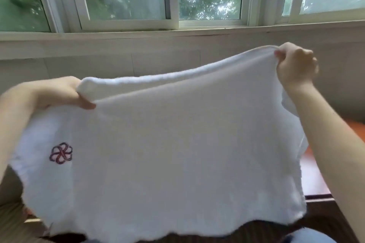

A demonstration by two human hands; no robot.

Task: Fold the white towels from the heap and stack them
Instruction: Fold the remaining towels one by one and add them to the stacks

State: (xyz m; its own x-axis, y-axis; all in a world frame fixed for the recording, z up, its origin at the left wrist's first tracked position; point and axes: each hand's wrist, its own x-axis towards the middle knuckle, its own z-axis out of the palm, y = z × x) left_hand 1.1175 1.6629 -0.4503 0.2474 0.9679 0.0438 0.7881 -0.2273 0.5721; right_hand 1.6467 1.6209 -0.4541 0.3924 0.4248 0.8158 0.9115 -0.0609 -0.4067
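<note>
The white towel (177, 144) hangs spread before me, a purple stitched flower (60, 153) near its left edge. My left grip (59, 92) and right grip (296, 65) each pinch a top corner.

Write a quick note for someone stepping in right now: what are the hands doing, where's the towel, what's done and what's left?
Left hand: grips the towel's top edge near one corner.
Right hand: pinches the same edge at the other end, held higher.
Towel: in the air, spread wide and hanging toward the lap, flower emblem facing the camera. A table edge shows behind it.
Done: this towel is picked up and opened out. Heap and stack are out of view, so no count.
Left: fold this towel, stack it, then likely continue with the heap.
</note>
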